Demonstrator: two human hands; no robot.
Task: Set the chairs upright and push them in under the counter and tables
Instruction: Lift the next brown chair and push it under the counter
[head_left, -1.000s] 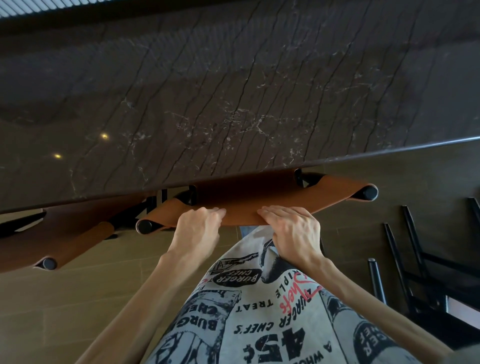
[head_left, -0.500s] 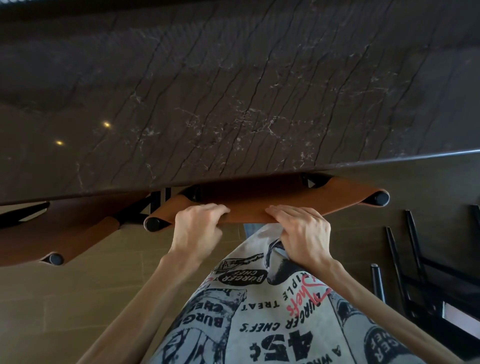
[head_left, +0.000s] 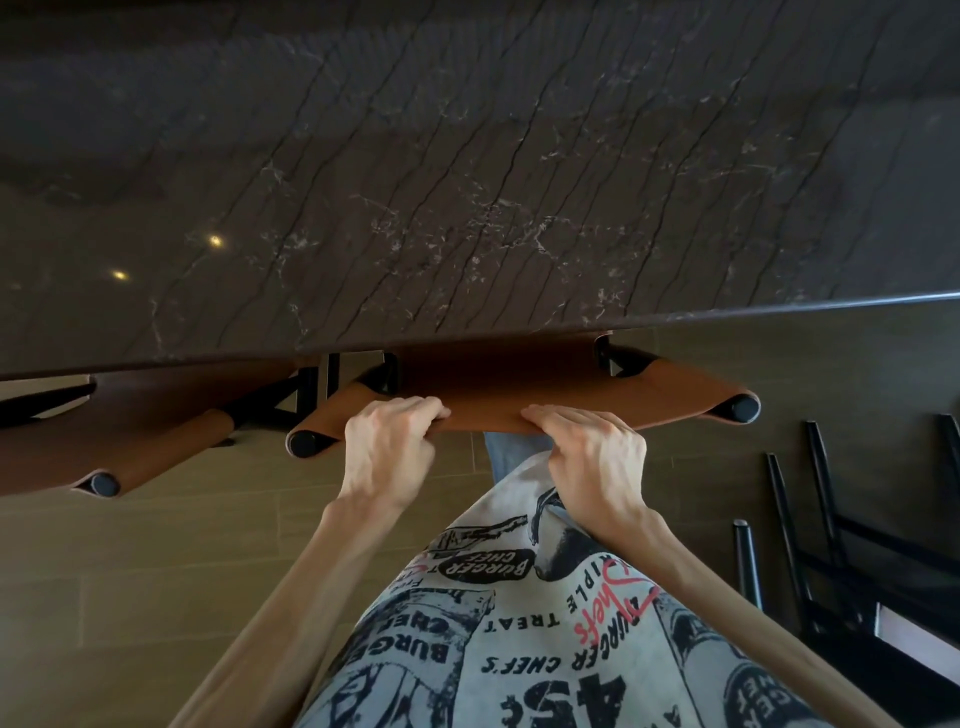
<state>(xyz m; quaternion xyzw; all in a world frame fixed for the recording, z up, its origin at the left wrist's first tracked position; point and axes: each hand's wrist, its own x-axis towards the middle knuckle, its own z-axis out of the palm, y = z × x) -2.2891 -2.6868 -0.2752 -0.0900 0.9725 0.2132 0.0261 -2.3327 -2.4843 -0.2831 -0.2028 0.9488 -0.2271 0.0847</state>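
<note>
A stool with a tan leather sling seat (head_left: 545, 387) and black frame stands upright, its far half hidden under the dark marble counter (head_left: 467, 182). My left hand (head_left: 387, 449) and my right hand (head_left: 592, 452) both grip the near edge of that seat, fingers curled over it. A second tan stool (head_left: 130, 431) stands to the left, also partly under the counter. At the lower right a black-framed chair (head_left: 841, 566) lies tipped on the floor, its legs pointing up toward the counter.
The counter edge (head_left: 779, 306) runs across the view just above my hands. Wood-look floor (head_left: 156, 571) spreads out at the lower left. My printed shirt fills the bottom centre.
The stool has slid a little farther under the counter with both hands on its seat edge. The view has shifted slightly, and the hands sit closer to the counter edge.
</note>
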